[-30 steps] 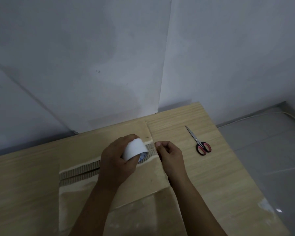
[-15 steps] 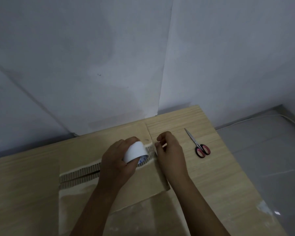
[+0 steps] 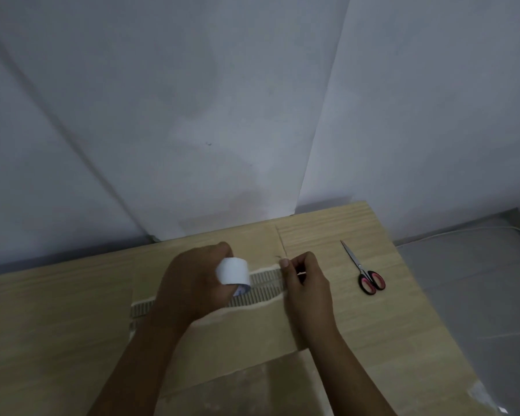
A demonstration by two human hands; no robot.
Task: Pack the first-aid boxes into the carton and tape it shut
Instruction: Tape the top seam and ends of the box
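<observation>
**Tape roll held over carton seam**

Left hand (image 3: 192, 283): fingers curled round white tape roll (image 3: 232, 271), above the seam. Right hand (image 3: 308, 285): thumb and forefinger pinched at the seam's right end, apparently on the tape end; strip itself not discernible. Carton (image 3: 252, 331): flaps closed, on wooden table (image 3: 42, 340). Scissors (image 3: 364, 273): red-handled, right of carton, untouched.

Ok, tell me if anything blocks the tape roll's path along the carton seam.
Nothing visible does. The left hand holds the tape roll over the seam; the right hand pinches at the carton edge; scissors lie aside.
</observation>
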